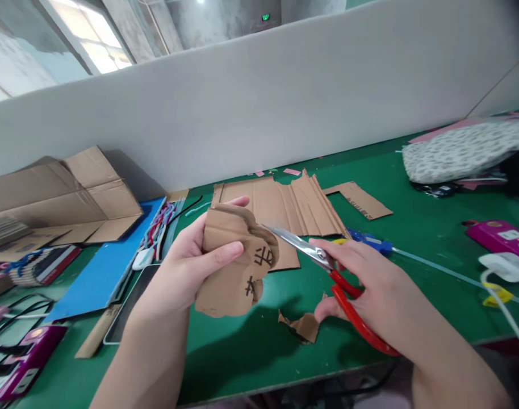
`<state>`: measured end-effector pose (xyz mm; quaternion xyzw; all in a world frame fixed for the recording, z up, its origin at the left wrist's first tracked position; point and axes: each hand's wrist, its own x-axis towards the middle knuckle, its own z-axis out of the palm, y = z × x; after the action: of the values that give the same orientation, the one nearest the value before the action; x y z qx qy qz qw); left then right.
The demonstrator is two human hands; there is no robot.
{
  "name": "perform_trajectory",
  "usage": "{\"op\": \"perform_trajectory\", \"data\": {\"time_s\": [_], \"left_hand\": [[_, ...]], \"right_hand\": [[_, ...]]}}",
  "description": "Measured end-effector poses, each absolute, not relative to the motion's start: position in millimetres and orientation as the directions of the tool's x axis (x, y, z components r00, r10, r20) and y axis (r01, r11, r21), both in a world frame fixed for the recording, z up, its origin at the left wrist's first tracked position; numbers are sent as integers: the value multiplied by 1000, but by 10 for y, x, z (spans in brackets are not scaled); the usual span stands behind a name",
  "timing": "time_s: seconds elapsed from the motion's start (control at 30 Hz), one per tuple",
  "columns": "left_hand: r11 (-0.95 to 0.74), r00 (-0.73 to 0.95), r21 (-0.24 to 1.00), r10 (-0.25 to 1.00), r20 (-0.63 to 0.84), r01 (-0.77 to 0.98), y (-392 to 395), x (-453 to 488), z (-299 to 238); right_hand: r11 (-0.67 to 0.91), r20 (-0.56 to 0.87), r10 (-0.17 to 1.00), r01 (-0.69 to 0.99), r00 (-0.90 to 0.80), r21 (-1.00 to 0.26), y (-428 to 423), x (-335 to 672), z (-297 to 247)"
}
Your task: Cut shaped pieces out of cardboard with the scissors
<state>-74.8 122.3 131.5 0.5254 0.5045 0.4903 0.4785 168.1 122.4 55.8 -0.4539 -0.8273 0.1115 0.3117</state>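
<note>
From here I see a flat cardboard sheet [314,213] behind, a torn scrap [307,326] on the green table [229,363] and a blue board [108,270] off left; my left hand [189,261] grips the marked cardboard cutout [231,272], my right hand [370,267] holds red-handled scissors [324,258], tip at the cutout's right edge

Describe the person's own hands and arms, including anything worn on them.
The left hand and right hand are both bare and five-fingered in build, ungloved, with no rings visible. The left forearm and right forearm show no sleeve, watch, bracelet or marking.
</note>
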Motion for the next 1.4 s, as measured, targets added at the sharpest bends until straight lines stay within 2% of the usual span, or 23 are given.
{"op": "perform_trajectory", "data": {"time_s": [0.3,0.63,0.87,1.07,1.4], "left_hand": [[-47,17,997,999,46,60,1232,-750,1284],[15,41,995,999,-19,99,1226,-756,1350],[9,24,994,1000,-12,110,1227,-761,1345],[45,27,997,999,-46,59,1215,-742,1352],[68,19,995,997,-70,75,1216,-746,1352]], "right_hand": [[580,409,808,697,-424,-421,1207,1671,575],[581,430,801,713,-417,-392,1212,1662,553],[592,470,783,723,-409,-357,1215,1657,573],[583,484,781,738,-395,-339,1214,1635,585],[589,499,768,749,-401,-305,1222,1654,556]]}}
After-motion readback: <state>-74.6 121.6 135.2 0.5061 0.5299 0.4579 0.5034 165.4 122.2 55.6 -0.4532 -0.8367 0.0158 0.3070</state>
